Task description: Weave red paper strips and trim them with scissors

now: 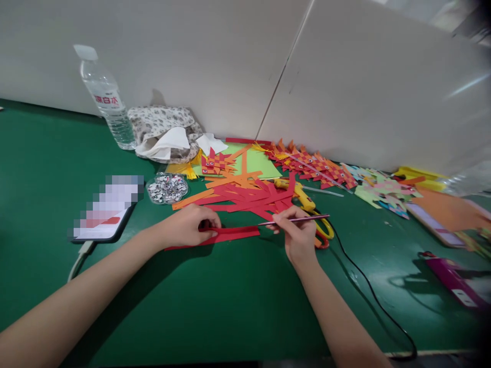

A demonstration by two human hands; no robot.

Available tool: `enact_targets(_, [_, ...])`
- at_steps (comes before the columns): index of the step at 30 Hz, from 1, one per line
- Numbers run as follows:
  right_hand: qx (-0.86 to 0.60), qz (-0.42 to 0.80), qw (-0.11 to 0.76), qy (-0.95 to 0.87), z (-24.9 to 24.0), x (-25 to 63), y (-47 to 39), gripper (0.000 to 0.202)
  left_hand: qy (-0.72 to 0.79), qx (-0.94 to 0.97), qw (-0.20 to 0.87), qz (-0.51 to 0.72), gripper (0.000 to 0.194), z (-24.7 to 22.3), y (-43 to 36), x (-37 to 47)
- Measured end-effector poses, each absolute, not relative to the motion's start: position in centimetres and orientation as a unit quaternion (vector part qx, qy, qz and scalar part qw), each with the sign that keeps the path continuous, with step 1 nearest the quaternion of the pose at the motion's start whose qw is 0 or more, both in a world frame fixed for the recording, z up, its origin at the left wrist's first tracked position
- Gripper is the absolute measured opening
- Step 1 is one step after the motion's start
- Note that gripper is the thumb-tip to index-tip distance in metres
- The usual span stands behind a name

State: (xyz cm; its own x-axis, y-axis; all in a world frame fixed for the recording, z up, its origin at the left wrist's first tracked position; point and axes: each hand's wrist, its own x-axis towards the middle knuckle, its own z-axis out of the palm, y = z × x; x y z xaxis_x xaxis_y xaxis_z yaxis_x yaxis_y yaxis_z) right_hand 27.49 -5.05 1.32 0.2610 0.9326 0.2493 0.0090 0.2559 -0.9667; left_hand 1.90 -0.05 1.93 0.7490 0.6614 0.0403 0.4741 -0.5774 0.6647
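Observation:
My left hand (192,225) is closed on a red paper strip (240,234), thumb and fingers pinching it against the green table. The strip looks folded lengthwise or doubled, with a raised edge along the top. A slim dark pink pencil (316,218) is gripped in my right hand (301,237), its tip pointing left at the strip's right end. Whether the tip touches the paper I cannot tell. Just beyond both hands lies a heap of loose red and orange paper strips (249,197).
A yellow glue gun (303,197) and yellow-handled scissors (328,230) lie beside the heap. Woven paper fish (310,163) rest by the wall. A phone (111,209), a bag of googly eyes (168,188) and a water bottle (105,97) stand left. A black cable (364,276) crosses the right.

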Motion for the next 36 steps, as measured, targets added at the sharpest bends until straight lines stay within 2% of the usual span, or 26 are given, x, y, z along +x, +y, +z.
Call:
enact_targets(7, [-0.521, 0.426, 0.483, -0.561, 1.2, 23.9, -6.0, 0.022, 0.309, 0.889, 0.305, 0.143, 0.021, 2.0, -0.1, 1.9])
enact_targets(14, [-0.538, 0.453, 0.443, -0.557, 1.0, 23.0, -5.9, 0.023, 0.300, 0.894, 0.298, 0.149, 0.020, 1.9, 0.0, 1.9])
enact_targets(22, [-0.552, 0.449, 0.448, -0.541, 1.1, 23.4, -5.8, 0.024, 0.295, 0.893, 0.305, 0.150, 0.021, 1.8, 0.0, 1.8])
enact_targets(36, [-0.554, 0.438, 0.523, -0.477, 0.7, 26.4, -4.6, 0.029, 0.310, 0.891, 0.303, 0.138, 0.021, 2.1, -0.1, 1.8])
